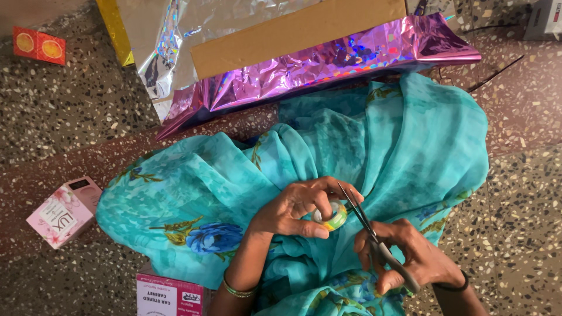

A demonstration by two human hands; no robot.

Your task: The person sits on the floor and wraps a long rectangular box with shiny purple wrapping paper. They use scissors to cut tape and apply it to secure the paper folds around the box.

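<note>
Lower centre of frame: the left hand (pixel 295 209) grips a tape roll (pixel 331 215) steady while the right hand (pixel 413 257), clamped on scissors (pixel 374 237), angles blades toward it, over turquoise cloth (pixel 351 140).

My left hand (pixel 298 209) comes up from the lower middle, forearm rising steeply, wrist bent, fingers (pixel 328 188) curled round in a closed pinch with the thumb pressed underneath. My right hand (pixel 413 257) sits just beside it, lower and to the right, fingers folded tight, knuckles facing up. The two hands are near, not quite touching.
</note>
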